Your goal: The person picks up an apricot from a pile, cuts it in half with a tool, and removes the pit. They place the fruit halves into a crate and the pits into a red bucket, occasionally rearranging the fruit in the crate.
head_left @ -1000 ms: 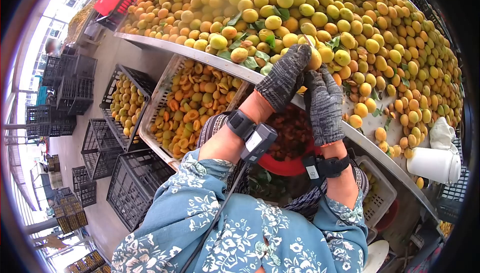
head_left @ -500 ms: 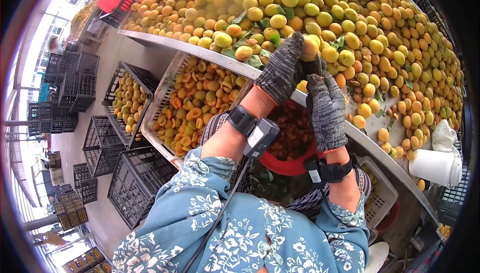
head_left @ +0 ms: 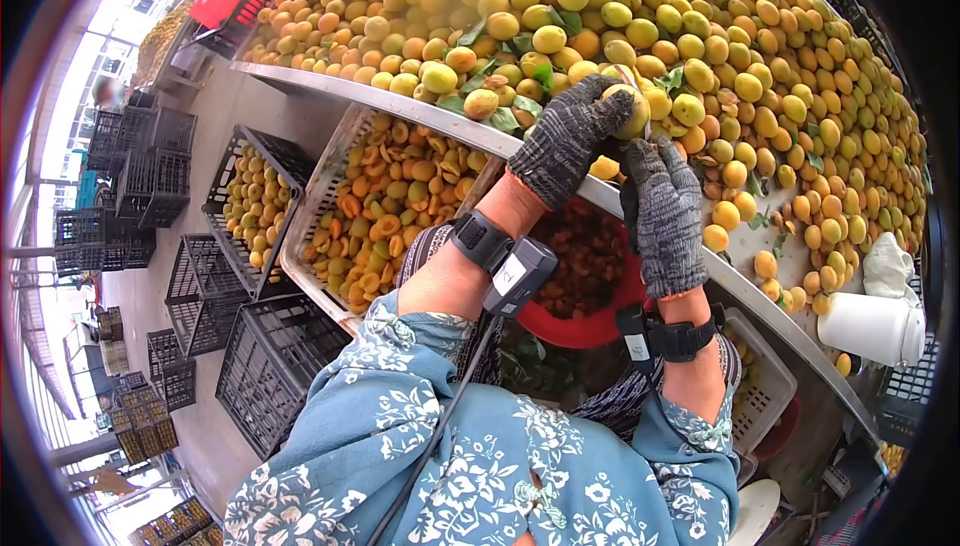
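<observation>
Left hand upright around apricot

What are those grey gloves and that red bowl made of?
The gloves on the left hand, gripping a yellow fruit, and right hand look like knitted yarn: speckled grey, ribbed, orange cuffs. The red bowl seems plastic: smooth, evenly coloured, slightly shiny, though mostly hidden.

Metal table, heaped apricots, white jar

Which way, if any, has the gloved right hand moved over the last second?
Yes, a little: the right hand has drifted rightward along the table rim, toward the white jar, staying by the apricot.
</observation>
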{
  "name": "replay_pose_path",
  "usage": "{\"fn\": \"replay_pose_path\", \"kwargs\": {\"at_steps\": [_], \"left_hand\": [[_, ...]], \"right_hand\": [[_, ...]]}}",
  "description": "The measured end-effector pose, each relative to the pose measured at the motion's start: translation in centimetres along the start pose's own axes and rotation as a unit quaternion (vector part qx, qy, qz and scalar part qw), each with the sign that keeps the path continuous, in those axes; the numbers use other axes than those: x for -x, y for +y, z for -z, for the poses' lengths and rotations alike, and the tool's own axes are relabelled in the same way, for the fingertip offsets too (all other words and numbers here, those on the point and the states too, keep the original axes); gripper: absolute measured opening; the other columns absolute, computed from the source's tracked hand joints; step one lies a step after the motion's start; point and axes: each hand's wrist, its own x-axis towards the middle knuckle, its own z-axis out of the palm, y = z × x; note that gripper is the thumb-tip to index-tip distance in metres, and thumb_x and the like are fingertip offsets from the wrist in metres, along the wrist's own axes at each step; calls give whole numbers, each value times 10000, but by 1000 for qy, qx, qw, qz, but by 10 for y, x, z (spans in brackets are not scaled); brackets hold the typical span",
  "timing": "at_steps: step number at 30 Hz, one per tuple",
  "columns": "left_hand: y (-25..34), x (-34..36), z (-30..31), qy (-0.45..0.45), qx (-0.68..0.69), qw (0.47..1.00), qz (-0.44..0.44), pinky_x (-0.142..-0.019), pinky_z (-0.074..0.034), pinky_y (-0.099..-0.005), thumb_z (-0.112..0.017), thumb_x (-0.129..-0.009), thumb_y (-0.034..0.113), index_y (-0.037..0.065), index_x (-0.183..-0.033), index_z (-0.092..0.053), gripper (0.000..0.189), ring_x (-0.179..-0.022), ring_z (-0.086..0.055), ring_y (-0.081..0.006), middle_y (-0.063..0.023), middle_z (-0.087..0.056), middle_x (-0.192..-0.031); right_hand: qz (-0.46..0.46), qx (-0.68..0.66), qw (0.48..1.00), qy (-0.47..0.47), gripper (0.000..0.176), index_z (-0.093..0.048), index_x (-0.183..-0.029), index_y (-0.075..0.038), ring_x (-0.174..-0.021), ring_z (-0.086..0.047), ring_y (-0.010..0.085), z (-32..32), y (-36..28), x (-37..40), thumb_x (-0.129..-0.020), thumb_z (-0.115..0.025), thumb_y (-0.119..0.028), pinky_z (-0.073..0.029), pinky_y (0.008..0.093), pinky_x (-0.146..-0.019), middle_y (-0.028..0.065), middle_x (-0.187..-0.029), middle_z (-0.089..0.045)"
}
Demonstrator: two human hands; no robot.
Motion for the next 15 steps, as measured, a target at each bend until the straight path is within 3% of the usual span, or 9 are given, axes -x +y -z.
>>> {"fn": "replay_pose_path", "kwargs": {"at_steps": [1,3,5,7,8,10,13,14,15], "left_hand": [[-4,0,0,-1,0,1000,0,-806,-490,-309,-497,-968,279,-25,-1141,-541,353,-923,-582,-186,-140,-588,-1028],[-12,-4,-1,91,291,925,226,-860,-483,-337,-465,-971,191,-27,-1155,-538,294,-980,-577,-212,-161,-571,-1088],[-35,1,-8,138,316,912,222,-903,-472,-349,-425,-967,113,-30,-1170,-524,267,-1025,-568,-235,-174,-553,-1115],[-39,3,-14,155,358,897,207,-906,-459,-338,-431,-981,145,-24,-1183,-513,276,-1036,-565,-239,-156,-560,-1087],[-32,2,-14,156,358,897,208,-906,-459,-338,-431,-981,145,-24,-1183,-513,276,-1036,-565,-239,-156,-560,-1087],[-17,0,-19,94,277,938,186,-860,-461,-309,-448,-993,227,-1,-1179,-517,301,-992,-559,-200,-114,-569,-1038],[-10,3,-24,87,362,895,244,-764,-457,-248,-474,-989,316,45,-1136,-552,318,-865,-518,-90,-24,-565,-955],[-12,2,-23,85,364,895,245,-764,-457,-248,-474,-989,316,45,-1136,-552,318,-865,-518,-90,-24,-565,-955],[-14,1,-20,75,385,881,263,-767,-469,-251,-479,-987,314,47,-1133,-558,314,-866,-536,-89,-25,-578,-956]], "right_hand": [[-226,-222,949,4,179,-619,-1043,-4,-607,-503,80,-1,-7,1,-889,-596,-91,-417,217,-524,27,-754,-568],[-123,-73,990,-15,185,-622,-1050,-13,-705,-533,92,-2,4,13,-881,-580,-73,-444,216,-596,33,-828,-589],[-17,77,996,-34,198,-625,-1058,-22,-804,-563,105,-4,3,14,-873,-564,-55,-470,214,-669,38,-902,-611],[-262,-227,938,-14,171,-613,-1035,-4,-594,-460,48,-7,-8,5,-918,-576,-122,-376,210,-500,3,-730,-546],[-113,-66,990,-50,205,-602,-1073,14,-674,-541,97,-6,2,6,-899,-576,-90,-454,242,-575,54,-826,-608],[-125,-138,982,-31,225,-597,-1088,23,-740,-575,127,-7,17,2,-886,-576,-73,-483,262,-637,82,-897,-624],[-117,-145,981,-55,253,-599,-1103,34,-882,-627,188,1,26,1,-862,-569,-37,-521,297,-785,144,-1059,-636],[40,50,998,-23,235,-608,-1088,29,-875,-628,202,1,24,1,-869,-569,-49,-517,299,-767,144,-1040,-640],[193,242,951,9,219,-617,-1072,24,-868,-629,216,1,22,2,-876,-569,-62,-514,300,-749,143,-1020,-644]]}}
